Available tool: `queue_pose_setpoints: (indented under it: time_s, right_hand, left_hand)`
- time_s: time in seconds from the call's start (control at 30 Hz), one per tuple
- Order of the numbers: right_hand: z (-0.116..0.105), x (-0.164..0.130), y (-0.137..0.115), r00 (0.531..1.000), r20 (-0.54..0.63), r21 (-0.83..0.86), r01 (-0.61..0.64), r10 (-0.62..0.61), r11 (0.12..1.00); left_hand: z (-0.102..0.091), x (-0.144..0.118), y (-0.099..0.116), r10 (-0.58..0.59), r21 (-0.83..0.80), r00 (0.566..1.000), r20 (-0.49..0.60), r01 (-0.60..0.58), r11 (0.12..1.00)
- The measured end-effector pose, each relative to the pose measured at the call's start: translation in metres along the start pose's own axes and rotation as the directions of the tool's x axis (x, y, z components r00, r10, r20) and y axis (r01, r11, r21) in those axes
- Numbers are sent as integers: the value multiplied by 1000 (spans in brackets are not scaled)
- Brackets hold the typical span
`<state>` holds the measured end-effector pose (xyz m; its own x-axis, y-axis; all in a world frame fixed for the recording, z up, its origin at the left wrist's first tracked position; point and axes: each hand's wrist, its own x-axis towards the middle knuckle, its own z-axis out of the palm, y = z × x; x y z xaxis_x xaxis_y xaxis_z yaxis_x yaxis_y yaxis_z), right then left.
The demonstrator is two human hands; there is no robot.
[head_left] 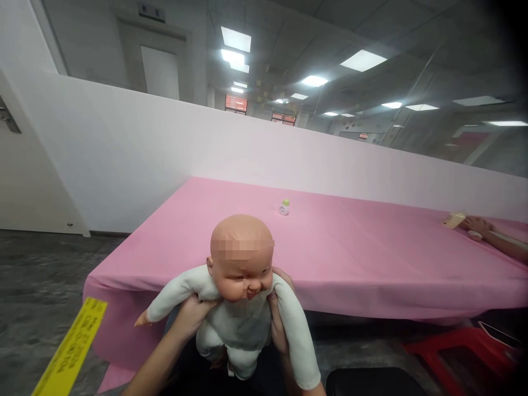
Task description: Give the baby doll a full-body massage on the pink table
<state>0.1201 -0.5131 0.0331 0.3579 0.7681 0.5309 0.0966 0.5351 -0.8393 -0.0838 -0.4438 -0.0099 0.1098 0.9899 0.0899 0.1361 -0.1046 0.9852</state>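
A doll (247,325) is filling lower centre. Left hand (195,312) and right hand (278,319) are clasping its underarms; even pressure should be steadying it.

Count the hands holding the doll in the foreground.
2: the left hand on the picture-left side of the doll, the right hand on the opposite side; both partly hidden.

You can pass over the table (358,247) right of centre. The doll (243,261) blocks your lower centre, the bottle (284,208) stands mid-frame beyond it, the wall (330,165) bounds the far side, and another person's hand (478,224) bars the right edge.
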Motion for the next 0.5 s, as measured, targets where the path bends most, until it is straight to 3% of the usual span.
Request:
queue_pose_setpoints:
  time_s: [0.17, 0.5]
  right_hand:
    - [-4, -7, 12, 1000, -10, -44, 15, -15, 999]
    - [-4, -10, 0, 999, 2, 35, -52, 52, 998]
  left_hand:
    - [0, 2, 3, 16, 23, 1000, 26, -17, 1000]
    - [5, 0, 18, 6, 74, 999, 49, -10, 997]
